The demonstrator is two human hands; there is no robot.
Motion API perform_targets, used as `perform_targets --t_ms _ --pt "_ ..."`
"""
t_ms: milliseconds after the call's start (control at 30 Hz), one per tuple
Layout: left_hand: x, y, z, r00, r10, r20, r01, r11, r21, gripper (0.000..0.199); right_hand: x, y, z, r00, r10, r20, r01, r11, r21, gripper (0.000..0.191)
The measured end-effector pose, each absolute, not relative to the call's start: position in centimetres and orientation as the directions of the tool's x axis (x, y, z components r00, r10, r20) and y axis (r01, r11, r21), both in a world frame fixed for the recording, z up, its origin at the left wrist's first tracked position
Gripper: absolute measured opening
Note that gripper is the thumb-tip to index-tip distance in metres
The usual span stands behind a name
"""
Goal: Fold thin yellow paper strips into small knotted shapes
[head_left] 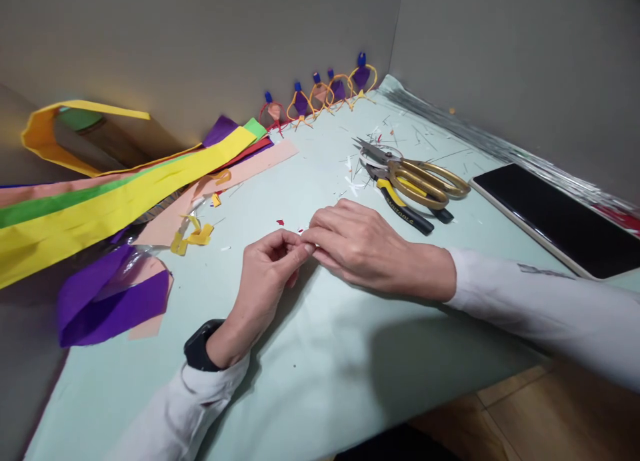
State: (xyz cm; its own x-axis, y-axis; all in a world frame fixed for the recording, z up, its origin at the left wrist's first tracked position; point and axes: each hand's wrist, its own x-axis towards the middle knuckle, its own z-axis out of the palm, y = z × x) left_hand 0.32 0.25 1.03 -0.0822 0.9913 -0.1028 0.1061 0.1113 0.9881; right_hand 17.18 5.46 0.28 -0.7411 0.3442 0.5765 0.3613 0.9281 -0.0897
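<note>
My left hand and my right hand meet fingertip to fingertip over the pale green table cover. Between the pinched fingers sits a tiny white piece, too small to identify. Both hands pinch it. A black watch is on my left wrist. Gold-handled scissors and yellow-and-black pliers lie just beyond my right hand.
Long paper strips in yellow, green, pink and purple spread at the left. Several small purple-and-yellow craft pieces line the back wall. A dark tablet lies at the right. Small scraps litter the cover.
</note>
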Motion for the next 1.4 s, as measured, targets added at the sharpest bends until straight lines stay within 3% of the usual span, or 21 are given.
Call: perform_targets --t_ms 200,333,533,700,900,1200,1300,1400 --pt "-0.4 0.6 1.3 0.055 0.989 -0.139 -0.216 0.147 0.965 0.015 17.2 5.9 1.0 -0.589 0.524 0.615 0.078 0.794 -0.602 0.011" --pt "-0.6 0.6 1.3 0.129 0.981 -0.146 -0.304 0.179 0.936 0.017 17.1 5.9 1.5 -0.573 0.568 0.591 -0.014 0.714 -0.700 0.010" --pt "-0.9 1.0 1.0 0.105 0.968 -0.227 -0.245 0.246 0.938 0.016 17.2 6.2 0.7 -0.580 0.504 0.640 0.003 0.787 -0.618 0.008" --pt "-0.6 1.1 1.2 0.000 0.974 -0.225 -0.149 0.222 0.964 0.016 17.3 6.3 0.0 -0.614 0.424 0.666 0.144 0.890 -0.433 0.011" --pt "-0.3 0.9 1.0 -0.053 0.980 -0.191 -0.074 0.187 0.980 0.014 17.4 6.1 0.0 -0.711 0.349 0.610 0.351 0.929 -0.122 0.020" --pt "0.5 0.5 0.5 -0.112 0.991 -0.079 0.063 0.086 0.994 0.008 16.9 5.1 0.1 -0.719 0.304 0.625 0.452 0.887 0.089 0.024" --pt "0.5 0.4 0.6 -0.127 0.990 -0.063 0.116 0.078 0.990 0.008 16.8 5.0 0.1 -0.713 0.285 0.641 0.454 0.884 0.111 0.028" --pt "0.2 0.4 0.7 -0.102 0.991 -0.082 0.113 0.093 0.989 0.008 17.0 5.4 -0.1 -0.720 0.311 0.621 0.396 0.918 -0.001 0.021"
